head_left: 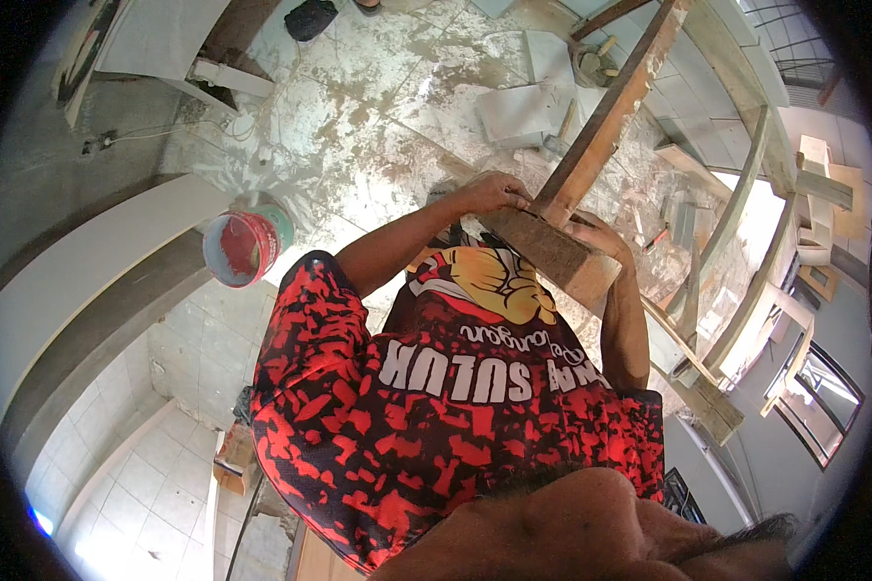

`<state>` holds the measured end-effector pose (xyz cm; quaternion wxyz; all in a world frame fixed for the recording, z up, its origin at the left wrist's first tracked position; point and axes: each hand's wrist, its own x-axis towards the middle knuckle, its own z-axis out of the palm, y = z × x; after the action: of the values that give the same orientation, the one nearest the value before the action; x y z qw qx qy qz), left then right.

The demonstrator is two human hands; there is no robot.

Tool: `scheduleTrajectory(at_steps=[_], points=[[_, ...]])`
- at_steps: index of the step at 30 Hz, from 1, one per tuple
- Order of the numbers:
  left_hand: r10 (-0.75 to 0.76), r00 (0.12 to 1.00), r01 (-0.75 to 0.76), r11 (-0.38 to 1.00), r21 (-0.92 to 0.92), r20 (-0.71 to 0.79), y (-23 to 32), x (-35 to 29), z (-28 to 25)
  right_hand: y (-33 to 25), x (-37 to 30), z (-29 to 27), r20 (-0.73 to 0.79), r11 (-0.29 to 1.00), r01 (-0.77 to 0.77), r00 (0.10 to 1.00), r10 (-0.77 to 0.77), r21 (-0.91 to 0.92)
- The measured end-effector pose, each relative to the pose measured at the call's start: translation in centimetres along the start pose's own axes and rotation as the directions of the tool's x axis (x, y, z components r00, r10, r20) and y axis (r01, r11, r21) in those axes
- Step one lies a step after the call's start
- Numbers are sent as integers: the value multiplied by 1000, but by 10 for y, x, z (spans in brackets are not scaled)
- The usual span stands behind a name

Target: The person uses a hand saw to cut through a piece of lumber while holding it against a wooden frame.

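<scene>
Both my hands are in front of my torso at a thick, rough brown wooden board (557, 257). My left hand (494, 193) is closed at the board's left end, with the fingers curled. On the other side my right hand (601, 238) has its fingers wrapped over the board's top edge, partly hidden by wood. Between the hands, a long reddish-brown wooden beam (612, 108) meets the board and slants up to the far right. I cannot tell whether the two pieces are joined.
A red bucket (265, 244) stands on the left beside a pale curved-looking ledge (116, 261). White-stained floor tiles (358, 126) spread ahead. Pale slabs (515, 114) lie beyond my hands. Timber posts (741, 194) stand at the right, and a black bag (310, 18) lies far off.
</scene>
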<state>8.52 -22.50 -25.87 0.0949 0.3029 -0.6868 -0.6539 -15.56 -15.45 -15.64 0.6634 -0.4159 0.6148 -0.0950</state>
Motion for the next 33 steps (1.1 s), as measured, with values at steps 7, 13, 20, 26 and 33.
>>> scheduleTrajectory(at_steps=[7,13,20,26,33], points=[[-18,999,20,999,-36,45,0,8,0,13,3,2,-92,991,-66,994,55,-116],[89,995,-91,995,-46,-53,-17,13,17,13,-3,7,-119,996,-52,992,43,-77],[130,985,-135,990,-33,-112,-33,15,32,29,1,5,-91,997,-70,994,68,-18],[302,923,-284,953,108,-239,-42,8,53,38,3,-4,-131,979,-77,990,53,-190],[252,940,-237,967,90,-231,-30,9,65,54,1,-11,-114,964,-54,993,25,-260]])
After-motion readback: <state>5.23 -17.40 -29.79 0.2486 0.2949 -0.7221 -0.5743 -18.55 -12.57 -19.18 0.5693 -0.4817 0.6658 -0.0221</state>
